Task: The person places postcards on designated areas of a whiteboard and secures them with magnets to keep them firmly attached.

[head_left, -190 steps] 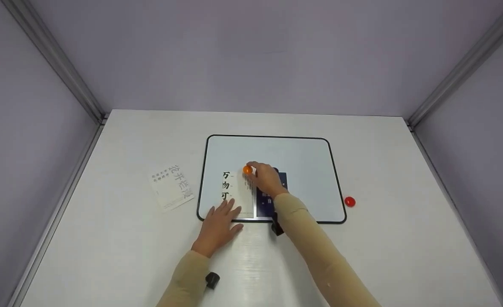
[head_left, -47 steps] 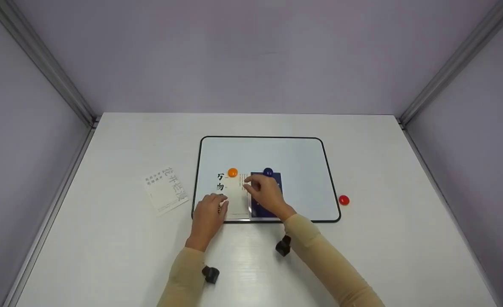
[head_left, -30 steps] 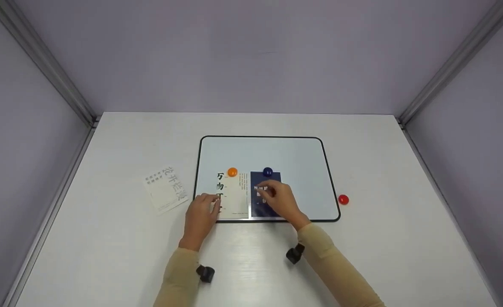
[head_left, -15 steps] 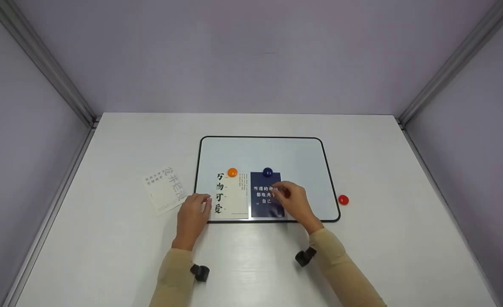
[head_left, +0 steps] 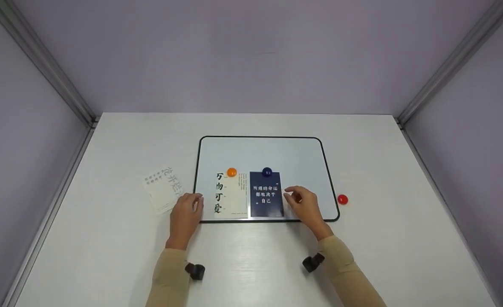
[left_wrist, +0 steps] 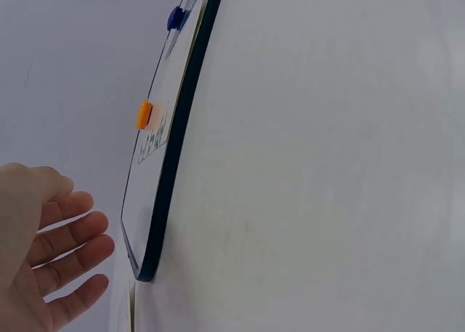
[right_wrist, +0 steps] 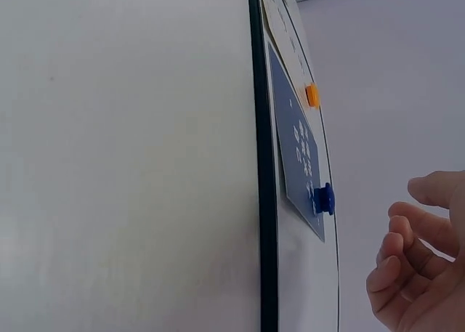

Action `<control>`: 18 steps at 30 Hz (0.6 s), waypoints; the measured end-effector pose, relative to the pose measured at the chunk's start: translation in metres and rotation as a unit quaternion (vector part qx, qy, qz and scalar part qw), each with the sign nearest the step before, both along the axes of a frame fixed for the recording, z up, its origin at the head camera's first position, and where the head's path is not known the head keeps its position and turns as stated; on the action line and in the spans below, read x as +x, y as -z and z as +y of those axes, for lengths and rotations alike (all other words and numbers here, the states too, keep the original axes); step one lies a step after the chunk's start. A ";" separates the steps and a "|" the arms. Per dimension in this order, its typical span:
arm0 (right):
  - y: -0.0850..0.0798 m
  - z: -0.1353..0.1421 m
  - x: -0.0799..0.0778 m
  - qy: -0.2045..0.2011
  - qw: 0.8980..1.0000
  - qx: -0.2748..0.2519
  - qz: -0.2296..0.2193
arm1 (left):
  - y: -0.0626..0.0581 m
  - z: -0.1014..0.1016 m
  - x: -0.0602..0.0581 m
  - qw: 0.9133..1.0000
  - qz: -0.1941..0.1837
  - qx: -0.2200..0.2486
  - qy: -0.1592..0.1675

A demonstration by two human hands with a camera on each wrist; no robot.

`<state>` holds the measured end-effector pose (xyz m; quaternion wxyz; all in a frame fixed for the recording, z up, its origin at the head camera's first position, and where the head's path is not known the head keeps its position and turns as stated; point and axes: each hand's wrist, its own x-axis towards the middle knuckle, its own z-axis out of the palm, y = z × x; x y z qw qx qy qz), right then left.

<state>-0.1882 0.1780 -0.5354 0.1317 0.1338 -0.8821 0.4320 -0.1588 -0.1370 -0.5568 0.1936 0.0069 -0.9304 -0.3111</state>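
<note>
Over L edge of whiteboard (head_left: 255, 153): L hand (head_left: 185, 219), fingers loosely bent, slightly apart. R hand (head_left: 306, 209) just R of navy card (head_left: 266, 209), thumb clear of index, fingers loosely curled. Navy card on whiteboard w/ blue magnet (head_left: 267, 172) at top; cream card (head_left: 232, 194) just L, w/ orange magnet (head_left: 232, 172). White card (head_left: 161, 191) on table (head_left: 405, 230), partly behind L hand. Red magnet (head_left: 342, 199) just off whiteboard R edge.

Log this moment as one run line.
left hand, right hand: empty | whiteboard: orange magnet on cream card, blue magnet on navy card | table: red magnet right, white card left
</note>
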 end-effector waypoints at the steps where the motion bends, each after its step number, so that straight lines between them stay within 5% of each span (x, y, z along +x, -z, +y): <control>1: 0.001 0.001 0.001 0.002 1.000 -0.001 -0.001 | 0.004 -0.003 -0.001 1.000 0.005 0.001 0.000; 18: 0.009 0.022 0.011 0.047 0.998 0.031 -0.014 | 0.003 -0.018 0.003 0.999 0.020 -0.012 -0.022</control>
